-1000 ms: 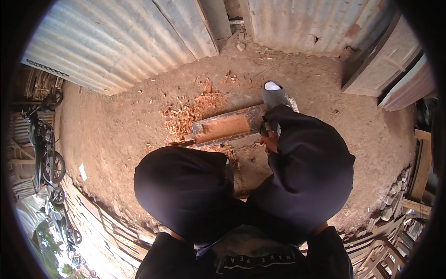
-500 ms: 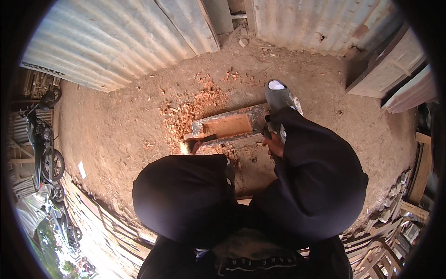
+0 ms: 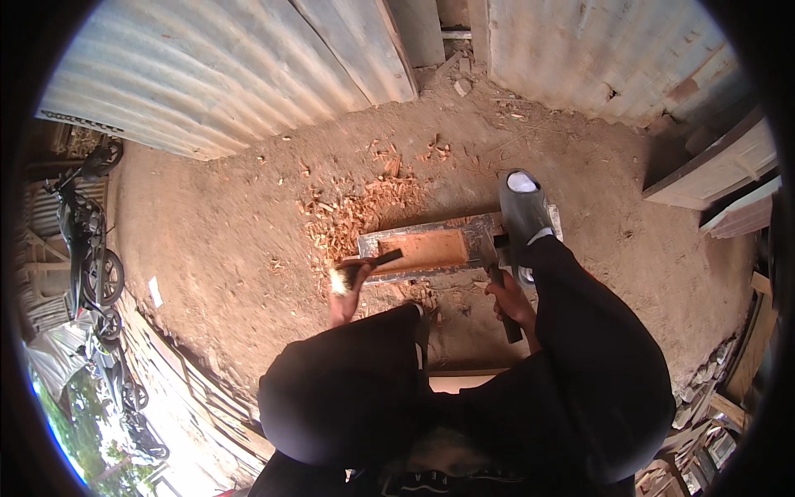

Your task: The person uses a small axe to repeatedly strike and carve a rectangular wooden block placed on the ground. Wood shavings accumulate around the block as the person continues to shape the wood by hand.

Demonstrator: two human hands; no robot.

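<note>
The block (image 3: 479, 241) lies on the ground (image 3: 215, 199), its long axis running left to right across the person's front, with its right end a little farther off. A shallow reddish hollow (image 3: 436, 248) takes up much of its left and middle part.

The left hand (image 3: 357, 280) is at the block's near left corner and is the closer of the two to the hollow. It is closed around what looks like a chisel (image 3: 387, 258), whose dark end points right and slightly away, over the hollow's left part. Whether that end touches the wood cannot be told, and glare hides the chisel's other end.

The right hand (image 3: 515, 301) is just off the block's near side, toward its right end, wrapped around the handle of what seems to be a hammer (image 3: 494, 275). The handle leans toward the block; whether the hammer touches it is unclear.

A grey shoe (image 3: 519, 214) rests on the block's right end, close by the hammer. The dark trousers (image 3: 609, 364) rise just right of the right hand and also on the near side of the left hand, narrowing the room there. Shavings (image 3: 352, 214) are heaped beyond and left of the block, with metal sheets (image 3: 224, 74) farther behind. Motorbikes (image 3: 89, 265) stand well to its left.
</note>
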